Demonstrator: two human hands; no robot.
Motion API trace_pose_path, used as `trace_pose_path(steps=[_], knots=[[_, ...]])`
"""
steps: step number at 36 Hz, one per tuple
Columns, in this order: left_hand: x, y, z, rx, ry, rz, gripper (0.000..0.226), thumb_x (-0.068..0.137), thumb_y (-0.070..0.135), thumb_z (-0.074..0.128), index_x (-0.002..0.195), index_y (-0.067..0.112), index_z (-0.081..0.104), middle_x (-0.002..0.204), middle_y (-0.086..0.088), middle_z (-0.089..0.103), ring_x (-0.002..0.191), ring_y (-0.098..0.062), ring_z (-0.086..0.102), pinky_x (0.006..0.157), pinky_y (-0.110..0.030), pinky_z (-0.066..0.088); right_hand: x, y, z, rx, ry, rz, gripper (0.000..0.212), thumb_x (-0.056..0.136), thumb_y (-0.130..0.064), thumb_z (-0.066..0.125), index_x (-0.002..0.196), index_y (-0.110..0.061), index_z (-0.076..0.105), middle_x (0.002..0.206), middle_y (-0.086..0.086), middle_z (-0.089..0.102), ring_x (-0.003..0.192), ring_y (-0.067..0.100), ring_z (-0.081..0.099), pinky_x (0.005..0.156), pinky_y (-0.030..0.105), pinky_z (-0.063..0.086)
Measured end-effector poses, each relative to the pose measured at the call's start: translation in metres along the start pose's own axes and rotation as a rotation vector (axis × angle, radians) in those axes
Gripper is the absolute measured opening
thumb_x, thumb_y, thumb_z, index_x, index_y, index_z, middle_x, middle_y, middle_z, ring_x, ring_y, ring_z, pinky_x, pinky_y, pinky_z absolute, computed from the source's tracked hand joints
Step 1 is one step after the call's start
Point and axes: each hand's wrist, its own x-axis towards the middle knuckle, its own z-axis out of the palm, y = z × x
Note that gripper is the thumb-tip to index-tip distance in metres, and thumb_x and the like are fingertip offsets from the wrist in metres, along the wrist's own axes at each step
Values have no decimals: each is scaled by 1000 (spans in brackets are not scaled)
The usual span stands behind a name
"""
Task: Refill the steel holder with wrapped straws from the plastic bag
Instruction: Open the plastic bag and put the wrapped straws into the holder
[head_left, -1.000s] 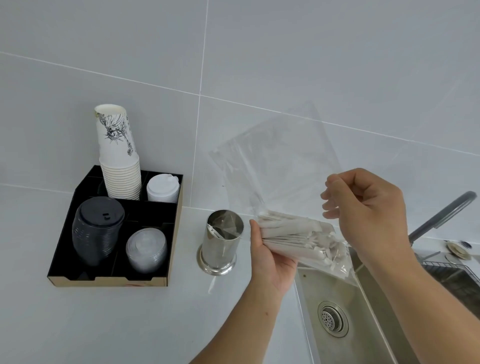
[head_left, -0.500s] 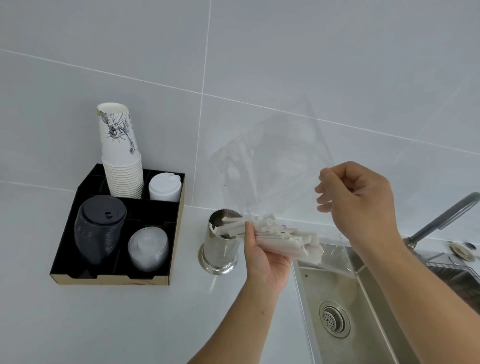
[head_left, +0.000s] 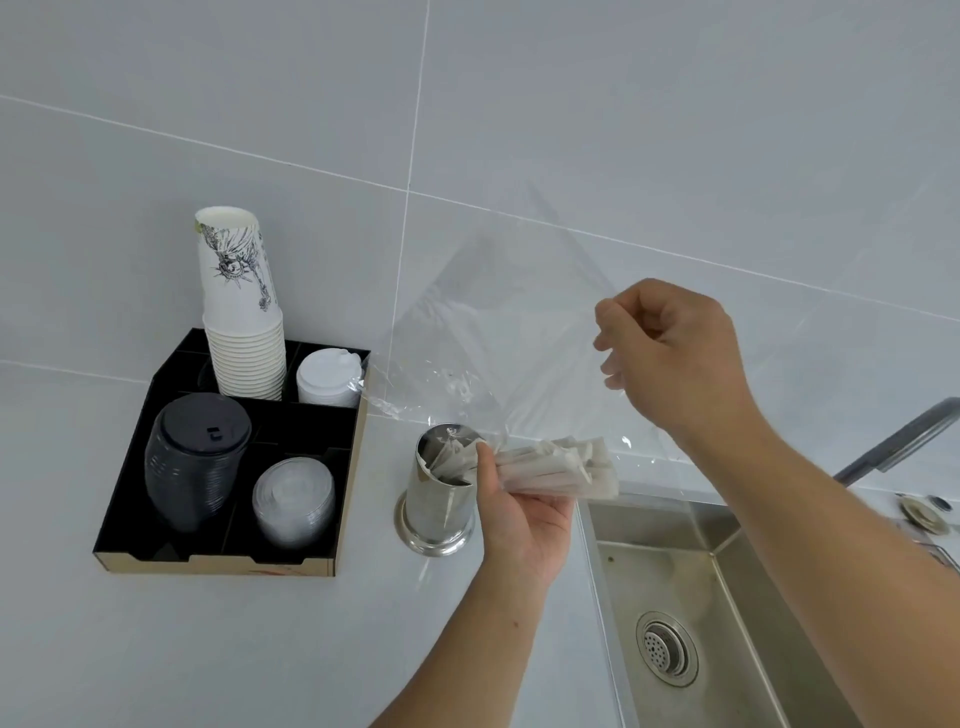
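A steel holder (head_left: 437, 512) stands upright on the white counter, left of the sink. My left hand (head_left: 522, 512) grips a bundle of white wrapped straws (head_left: 558, 465), held nearly level, its left ends at the holder's mouth. A few wrapped straws lie inside the holder. My right hand (head_left: 675, 358) pinches the clear plastic bag (head_left: 498, 332) above and to the right, and the bag hangs spread out over the holder and the bundle. Whether the bag still covers the bundle's right end cannot be told.
A black compartment tray (head_left: 345, 519) at the left holds a stack of paper cups (head_left: 244, 322), white lids (head_left: 330, 376), black lids (head_left: 195, 460) and clear lids (head_left: 293, 501). A steel sink (head_left: 727, 545) with a drain lies at the right, a grey faucet (head_left: 898, 441) behind it. Tiled wall behind.
My left hand has carried the straw bundle left to the holder's mouth. My right hand has drawn the bag up and off the bundle, so the bag now spreads wider.
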Motion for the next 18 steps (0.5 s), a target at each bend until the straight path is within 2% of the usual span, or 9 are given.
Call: trace_pose_path(steps=[3, 4, 7, 8, 12, 18], knots=[[4, 5, -3, 18, 49, 55, 49, 91, 54, 53, 86, 7, 69, 79, -10, 74, 88, -24, 73, 58, -26, 59, 12, -3, 8, -72, -3, -63, 22, 88, -24, 56, 72, -11, 64, 67, 4, 69, 65, 31, 66, 66, 48, 57], [5, 7, -3, 24, 65, 64, 48, 89, 54, 55, 93, 8, 68, 84, -9, 75, 92, -24, 73, 62, -28, 60, 15, -4, 10, -95, -6, -84, 23, 88, -25, 55, 72, -10, 63, 68, 8, 69, 65, 33, 65, 65, 48, 57], [8, 15, -2, 29, 99, 85, 45, 91, 52, 54, 98, 9, 65, 72, -5, 72, 64, -15, 72, 56, -25, 58, 24, -7, 19, -181, -35, -142, 24, 90, -25, 53, 76, -9, 63, 67, 16, 68, 63, 35, 62, 62, 43, 56], [9, 18, -1, 28, 110, 91, 46, 91, 52, 54, 101, 9, 65, 71, -5, 71, 61, -14, 71, 55, -24, 58, 28, -8, 21, -209, -44, -160, 24, 91, -25, 53, 77, -9, 63, 65, 15, 68, 62, 35, 61, 61, 41, 55], [16, 27, -3, 37, 163, 123, 54, 87, 51, 61, 118, 6, 66, 94, -10, 76, 80, -19, 75, 71, -29, 62, 39, -7, 31, -312, -64, -210, 23, 94, -29, 52, 83, -12, 65, 57, 7, 62, 58, 29, 58, 59, 36, 50], [21, 37, -3, 5, 195, 147, 54, 86, 50, 64, 118, 7, 65, 88, -10, 77, 80, -19, 75, 73, -31, 61, 47, -3, 46, -392, -118, -246, 25, 97, -32, 51, 89, -12, 64, 62, 6, 64, 62, 29, 60, 60, 35, 51]])
